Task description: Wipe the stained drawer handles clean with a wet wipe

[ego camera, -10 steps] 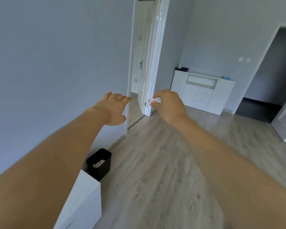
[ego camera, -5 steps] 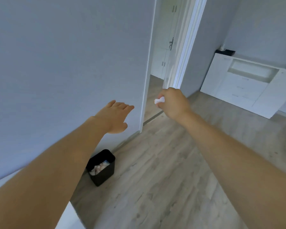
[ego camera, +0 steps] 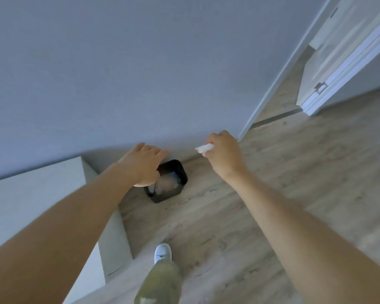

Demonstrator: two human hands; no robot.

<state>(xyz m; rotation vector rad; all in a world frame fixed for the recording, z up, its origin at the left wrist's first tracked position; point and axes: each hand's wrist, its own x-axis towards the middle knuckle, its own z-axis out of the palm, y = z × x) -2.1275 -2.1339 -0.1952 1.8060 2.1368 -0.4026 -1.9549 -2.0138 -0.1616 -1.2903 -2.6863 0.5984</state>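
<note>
Grey-blue painted wall [ego camera: 140, 62] fills most of your view, with pale wood-grain plank flooring [ego camera: 272, 205] spreading below it and a white flat-topped cabinet [ego camera: 31, 194] pushed against the wall at your left. Against the skirting between them stands a small black square waste bin [ego camera: 176, 187], open-topped, with pale crumpled material lying inside. Your left hand [ego camera: 144, 165] hovers over the bin's near-left corner, palm down, fingers loosely extended and holding nothing. Your right hand [ego camera: 224, 154] is curled around a crumpled white wet wipe [ego camera: 204, 148], whose end pokes out leftward from your fist, showing an orange-tinged smear at the tip. No drawer handles are visible from here, so the wiping looks finished and you seem to be discarding the wipe. What matters is this: the bin lies below and to the left of your right hand, nearer to your left hand, which partly covers its opening. The wipe's long axis already points leftward, roughly toward the bin.
</note>
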